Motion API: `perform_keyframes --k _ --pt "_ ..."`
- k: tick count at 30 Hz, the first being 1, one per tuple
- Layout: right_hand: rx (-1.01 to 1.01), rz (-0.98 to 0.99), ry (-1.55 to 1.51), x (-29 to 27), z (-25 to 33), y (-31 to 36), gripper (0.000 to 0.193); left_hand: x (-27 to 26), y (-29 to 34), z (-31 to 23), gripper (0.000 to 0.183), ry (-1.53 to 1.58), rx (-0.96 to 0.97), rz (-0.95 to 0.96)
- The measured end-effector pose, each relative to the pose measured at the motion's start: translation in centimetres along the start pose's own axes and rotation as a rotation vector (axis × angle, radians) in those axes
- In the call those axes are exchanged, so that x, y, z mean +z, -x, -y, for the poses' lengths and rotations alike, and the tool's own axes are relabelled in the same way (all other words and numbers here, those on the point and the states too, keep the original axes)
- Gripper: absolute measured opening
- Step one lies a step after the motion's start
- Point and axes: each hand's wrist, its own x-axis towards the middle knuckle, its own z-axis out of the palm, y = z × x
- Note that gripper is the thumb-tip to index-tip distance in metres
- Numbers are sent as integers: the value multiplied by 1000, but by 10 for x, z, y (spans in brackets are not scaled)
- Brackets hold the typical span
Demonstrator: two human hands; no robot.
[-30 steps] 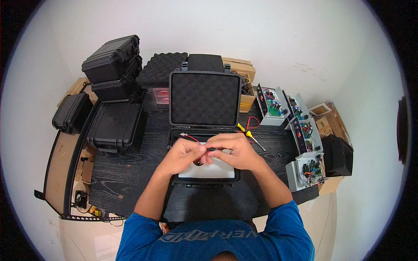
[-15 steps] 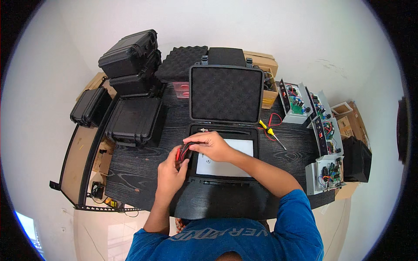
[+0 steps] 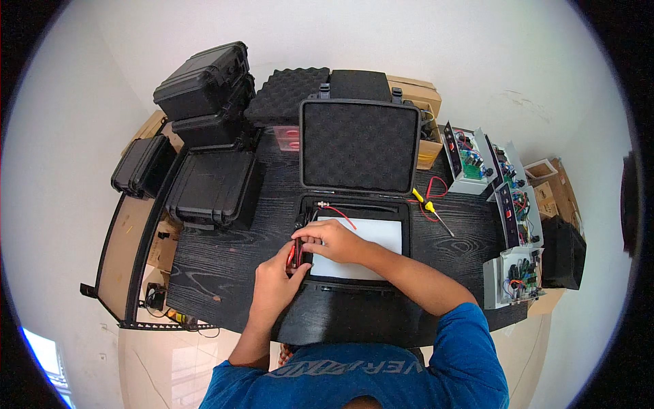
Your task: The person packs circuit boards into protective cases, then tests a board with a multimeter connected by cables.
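Note:
An open black hard case lies in front of me, its foam-lined lid [image 3: 360,144] standing up at the far side. A white rectangular panel [image 3: 368,247] sits in the base's black foam [image 3: 407,255]. My left hand [image 3: 274,278] and my right hand [image 3: 335,242] are both closed on a bundle of red and black cables [image 3: 293,256] at the left side of the case. Fingers hide much of the bundle. A metal connector [image 3: 323,204] lies at the far left of the base, with a thin red wire [image 3: 346,218] reaching over the panel.
A yellow-handled screwdriver [image 3: 428,204] and a red wire loop [image 3: 436,183] lie right of the case. Several open electronics units [image 3: 511,276] line the table's right side. Black hard cases [image 3: 211,187] are stacked at left. Behind the lid are wavy foam [image 3: 286,92] and cardboard boxes [image 3: 429,150].
Both hands have moved right and slightly nearer with the cables, from beside the case onto its left edge. A red wire now shows over the panel. The view has shifted a little.

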Motion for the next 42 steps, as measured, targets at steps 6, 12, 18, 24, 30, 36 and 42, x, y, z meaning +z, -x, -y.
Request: perform_keyframes --k 6,12,18,24,30,36,42 --pt "-111 -39 127 2 -8 2 30 2 3 6 50 -241 204 -77" --pt "-40 15 112 0 3 1 29 7 4 7 47 -311 165 -65" --pt "-47 26 104 -2 6 1 28 7 4 2 45 -206 138 -50" --pt "-106 71 210 -7 4 3 29 7 2 12 43 -310 244 -55" --pt "-98 -10 149 -4 2 4 24 -2 -1 5 42 -154 115 14" --pt "-125 25 264 -5 1 0 20 -1 -7 27 48 -145 146 54" --pt "-147 -40 241 0 4 4 21 -4 -8 9 46 -120 182 7"
